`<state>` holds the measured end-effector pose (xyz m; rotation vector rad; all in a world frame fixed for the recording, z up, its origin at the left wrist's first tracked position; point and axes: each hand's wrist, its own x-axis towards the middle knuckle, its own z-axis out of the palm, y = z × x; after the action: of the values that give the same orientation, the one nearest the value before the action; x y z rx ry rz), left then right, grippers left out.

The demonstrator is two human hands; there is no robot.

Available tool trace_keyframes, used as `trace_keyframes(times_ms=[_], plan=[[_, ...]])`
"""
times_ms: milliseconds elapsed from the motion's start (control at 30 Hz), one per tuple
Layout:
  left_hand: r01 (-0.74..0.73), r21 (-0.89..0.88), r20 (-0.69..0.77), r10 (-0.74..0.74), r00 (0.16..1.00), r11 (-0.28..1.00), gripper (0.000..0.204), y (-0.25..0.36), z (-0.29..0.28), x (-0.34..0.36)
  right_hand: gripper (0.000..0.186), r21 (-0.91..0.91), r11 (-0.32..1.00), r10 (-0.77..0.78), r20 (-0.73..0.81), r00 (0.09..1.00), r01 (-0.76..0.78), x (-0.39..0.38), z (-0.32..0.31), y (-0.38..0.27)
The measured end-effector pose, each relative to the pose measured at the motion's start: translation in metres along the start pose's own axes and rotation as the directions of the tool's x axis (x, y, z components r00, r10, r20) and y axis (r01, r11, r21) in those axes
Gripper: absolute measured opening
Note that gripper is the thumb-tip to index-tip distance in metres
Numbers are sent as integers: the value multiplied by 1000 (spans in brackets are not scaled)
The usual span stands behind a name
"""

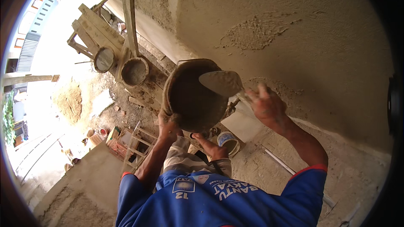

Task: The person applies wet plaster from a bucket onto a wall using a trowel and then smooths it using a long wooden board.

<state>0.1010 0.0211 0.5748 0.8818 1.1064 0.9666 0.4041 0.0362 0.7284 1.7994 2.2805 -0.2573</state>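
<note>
My left hand (168, 127) grips the near-left rim of a round, mortar-crusted bucket (168, 88), tilted so that its dark inside faces up at me. In my right hand (268, 106) is a trowel (221, 82), its broad grey blade reaching over the bucket's right rim. The fingers wrap round the trowel's handle, which they mostly hide. How much mortar lies in the bucket is too dark to tell. Beside the trowel rises a plastered wall (320, 46), with a rough patch of fresh mortar (259, 30) on it.
Two more buckets, one (135, 72) close and one (104, 59) farther left, stand by a wooden bench (101, 27). A white pail (228, 143) is near my feet. A pale pipe (280, 159) lies at lower right, a wooden ladder-like frame (136, 149) at lower left. Sand (69, 101) is heaped outside.
</note>
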Motion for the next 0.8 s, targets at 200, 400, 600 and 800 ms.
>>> trace_keyframes(times_ms=[200,400,600,800], plan=[[-68,121,194,43,980,990,28,41,39,-1,33,-90,996,5,91,996,4,9,60,-14],[-238,251,371,134,919,938,25,23,51,-5,40,461,869,15,344,939,-183,-47,48,-8],[-169,197,540,37,841,966,28,54,73,-23,40,580,792,177,84,981,-193,-123,26,7],[-309,73,668,184,721,948,31,34,109,-26,40,560,751,290,197,937,-350,-194,-37,32]])
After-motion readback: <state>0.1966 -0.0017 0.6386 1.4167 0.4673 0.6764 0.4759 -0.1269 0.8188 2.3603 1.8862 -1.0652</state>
